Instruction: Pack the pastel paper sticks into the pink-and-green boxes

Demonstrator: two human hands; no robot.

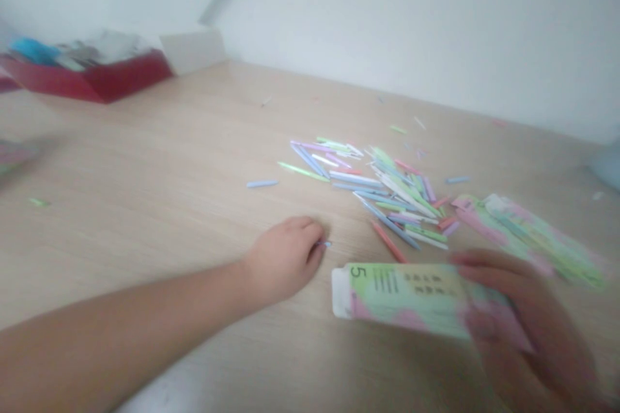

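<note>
My left hand (285, 258) is closed with its fingertips down near the tabletop. From its pinch peeks the small bluish tip of a thin stick (328, 244); the rest is covered by the fingers. My right hand (527, 329), blurred, grips a narrow pastel carton (411, 297) marked with a 5. The carton lies sideways, its white end flap pointing left toward my left hand. Just beyond both hands spreads a loose pile of slim coloured sticks (387, 184) in blue, green, white, purple and red, some with pointed ends. A red stick (389, 242) lies closest to the carton.
More pastel cartons (527, 239) lie flat at the right. A red box (104, 80) with mixed items stands at the back left, beside the wall. Single sticks lie scattered, including a blue one (262, 184) and a green one (39, 202) on the wooden table (145, 206).
</note>
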